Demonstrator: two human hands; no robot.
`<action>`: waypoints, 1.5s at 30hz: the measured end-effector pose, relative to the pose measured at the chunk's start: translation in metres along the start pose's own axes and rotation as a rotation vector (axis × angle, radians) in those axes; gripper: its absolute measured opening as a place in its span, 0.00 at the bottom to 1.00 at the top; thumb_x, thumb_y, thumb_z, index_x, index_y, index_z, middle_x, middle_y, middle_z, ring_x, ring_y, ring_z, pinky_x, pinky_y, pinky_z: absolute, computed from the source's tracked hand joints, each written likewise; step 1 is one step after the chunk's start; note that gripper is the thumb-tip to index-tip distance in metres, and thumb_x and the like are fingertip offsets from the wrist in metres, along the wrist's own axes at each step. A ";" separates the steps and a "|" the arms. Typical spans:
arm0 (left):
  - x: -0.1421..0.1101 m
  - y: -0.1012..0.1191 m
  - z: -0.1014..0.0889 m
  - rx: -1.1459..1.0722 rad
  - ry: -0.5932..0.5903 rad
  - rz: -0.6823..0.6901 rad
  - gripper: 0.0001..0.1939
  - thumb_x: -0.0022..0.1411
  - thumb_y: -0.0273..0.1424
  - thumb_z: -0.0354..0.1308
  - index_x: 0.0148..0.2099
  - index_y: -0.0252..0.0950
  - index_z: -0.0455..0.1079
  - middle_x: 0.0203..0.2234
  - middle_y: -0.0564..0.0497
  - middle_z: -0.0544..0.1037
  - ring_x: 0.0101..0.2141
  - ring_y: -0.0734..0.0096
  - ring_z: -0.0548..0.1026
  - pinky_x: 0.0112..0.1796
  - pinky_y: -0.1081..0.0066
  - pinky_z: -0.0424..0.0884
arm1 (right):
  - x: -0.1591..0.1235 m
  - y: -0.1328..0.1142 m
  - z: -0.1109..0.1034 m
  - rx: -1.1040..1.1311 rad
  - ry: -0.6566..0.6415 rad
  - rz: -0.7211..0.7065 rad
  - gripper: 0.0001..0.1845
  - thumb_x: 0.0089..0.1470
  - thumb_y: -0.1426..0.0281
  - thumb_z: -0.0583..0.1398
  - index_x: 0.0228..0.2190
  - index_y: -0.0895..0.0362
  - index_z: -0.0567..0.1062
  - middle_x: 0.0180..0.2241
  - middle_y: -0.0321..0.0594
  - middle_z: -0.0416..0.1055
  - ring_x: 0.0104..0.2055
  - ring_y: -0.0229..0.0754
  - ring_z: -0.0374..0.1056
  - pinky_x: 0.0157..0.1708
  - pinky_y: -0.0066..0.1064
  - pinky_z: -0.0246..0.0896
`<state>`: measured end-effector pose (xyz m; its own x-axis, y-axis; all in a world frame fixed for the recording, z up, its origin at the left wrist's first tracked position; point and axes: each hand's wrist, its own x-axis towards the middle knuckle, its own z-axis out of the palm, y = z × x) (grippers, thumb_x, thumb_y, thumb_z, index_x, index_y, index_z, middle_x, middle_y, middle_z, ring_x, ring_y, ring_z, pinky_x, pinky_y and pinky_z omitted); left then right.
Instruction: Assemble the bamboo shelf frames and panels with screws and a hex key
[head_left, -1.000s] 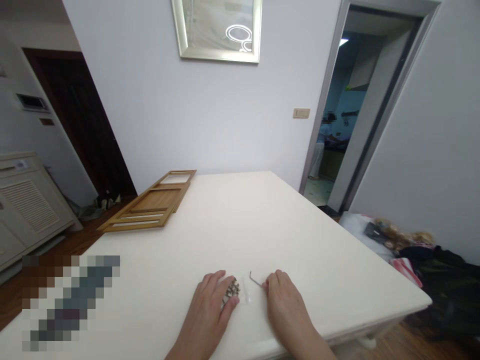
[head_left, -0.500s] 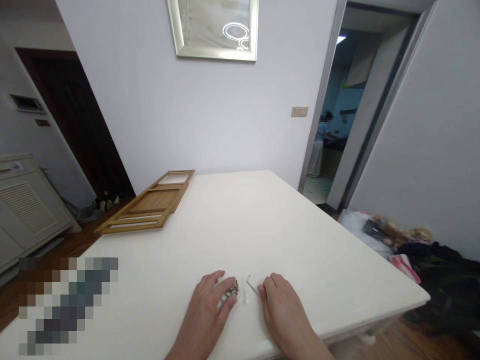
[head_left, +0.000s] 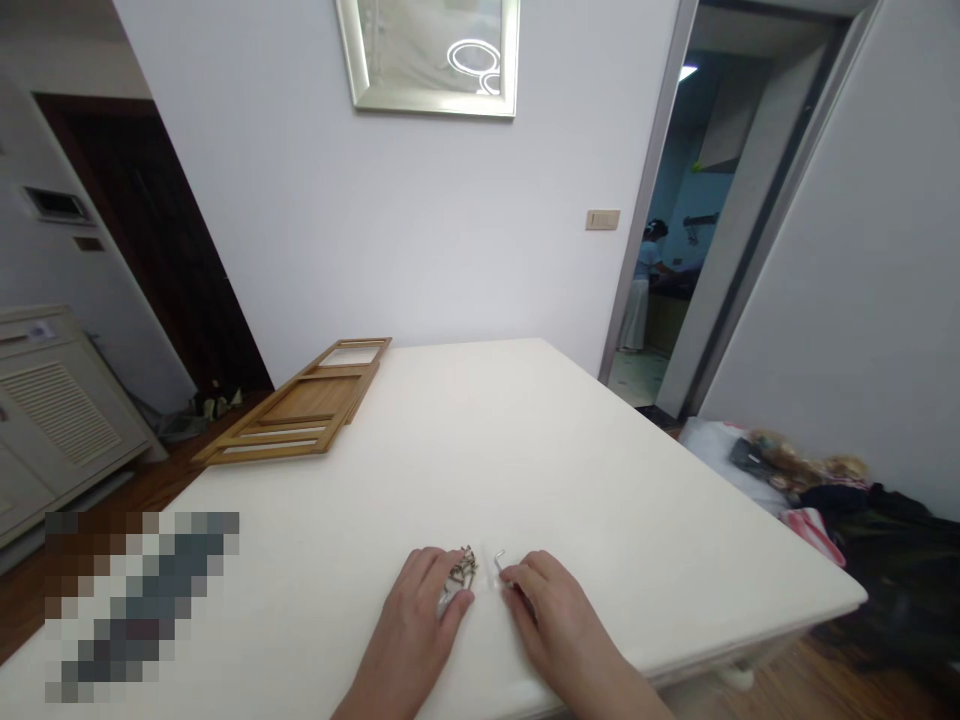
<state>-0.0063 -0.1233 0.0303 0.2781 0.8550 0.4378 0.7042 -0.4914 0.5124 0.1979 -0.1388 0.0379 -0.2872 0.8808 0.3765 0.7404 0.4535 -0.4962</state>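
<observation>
My left hand (head_left: 420, 610) rests on the white table (head_left: 465, 440), fingers curled round a small heap of brown screws (head_left: 465, 570). Clear plastic, seemingly a small bag (head_left: 448, 603), shows under its thumb side. My right hand (head_left: 551, 610) is closed in a pinch on a thin silver hex key (head_left: 499, 560), whose bent end points away from me. Only part of the key shows; the rest is covered by fingers. A faint clear strip of plastic (head_left: 487, 575) lies between the two hands.
Wooden frame panels (head_left: 300, 405) lie flat along the table's left edge. A blurred-out object (head_left: 150, 600) sits at the near left. Clothes and bags (head_left: 825, 490) are heaped on the floor at right. A person (head_left: 641, 285) stands beyond the doorway.
My right hand has shifted slightly left, with less of the hex key showing past the fingers. The left fingers have moved a little, and the screws show more.
</observation>
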 end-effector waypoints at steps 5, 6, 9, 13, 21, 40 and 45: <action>0.000 -0.003 0.002 0.036 -0.026 0.018 0.17 0.64 0.31 0.54 0.55 0.40 0.69 0.47 0.44 0.74 0.48 0.59 0.73 0.51 0.55 0.73 | 0.004 0.001 -0.001 0.049 0.005 0.009 0.11 0.61 0.76 0.53 0.41 0.56 0.73 0.34 0.42 0.70 0.37 0.44 0.69 0.38 0.36 0.65; 0.000 -0.004 0.002 0.053 -0.025 0.020 0.17 0.64 0.31 0.54 0.55 0.40 0.69 0.48 0.43 0.74 0.49 0.59 0.72 0.51 0.54 0.73 | 0.004 0.001 -0.002 0.062 0.012 0.010 0.11 0.61 0.76 0.53 0.42 0.56 0.73 0.34 0.42 0.70 0.37 0.44 0.69 0.39 0.36 0.65; 0.000 -0.003 0.003 0.100 -0.036 0.033 0.18 0.66 0.31 0.52 0.57 0.41 0.69 0.51 0.42 0.72 0.52 0.57 0.71 0.52 0.52 0.71 | 0.003 0.002 -0.004 0.089 0.040 0.005 0.13 0.61 0.77 0.52 0.44 0.56 0.72 0.36 0.43 0.70 0.38 0.43 0.68 0.40 0.36 0.65; 0.001 -0.002 0.001 0.102 -0.065 0.047 0.17 0.67 0.31 0.51 0.56 0.42 0.71 0.52 0.43 0.73 0.52 0.58 0.71 0.53 0.51 0.70 | 0.002 0.001 -0.005 0.124 0.062 -0.011 0.14 0.62 0.77 0.51 0.45 0.55 0.71 0.38 0.43 0.69 0.40 0.43 0.68 0.41 0.36 0.65; -0.001 -0.002 -0.001 0.075 0.032 0.030 0.18 0.65 0.32 0.54 0.57 0.38 0.68 0.51 0.43 0.74 0.52 0.58 0.71 0.53 0.53 0.71 | 0.016 -0.004 -0.011 0.038 0.089 -0.053 0.15 0.61 0.78 0.51 0.46 0.56 0.71 0.39 0.46 0.68 0.43 0.46 0.65 0.43 0.41 0.66; -0.001 -0.003 0.001 0.063 0.066 0.015 0.17 0.64 0.32 0.54 0.54 0.34 0.67 0.44 0.41 0.78 0.46 0.55 0.74 0.48 0.51 0.73 | 0.033 -0.011 -0.002 -0.129 0.063 -0.126 0.17 0.60 0.79 0.52 0.49 0.56 0.72 0.50 0.50 0.68 0.52 0.50 0.62 0.50 0.47 0.65; 0.001 0.001 -0.004 0.032 -0.009 0.023 0.15 0.65 0.31 0.53 0.53 0.37 0.70 0.45 0.43 0.77 0.46 0.56 0.73 0.48 0.52 0.73 | 0.029 -0.007 -0.005 -0.090 0.100 -0.107 0.16 0.59 0.80 0.53 0.46 0.57 0.73 0.48 0.50 0.70 0.50 0.49 0.64 0.48 0.46 0.67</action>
<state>-0.0080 -0.1234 0.0342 0.3007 0.8450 0.4422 0.7181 -0.5057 0.4781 0.1875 -0.1173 0.0560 -0.3084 0.8084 0.5014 0.7616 0.5257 -0.3791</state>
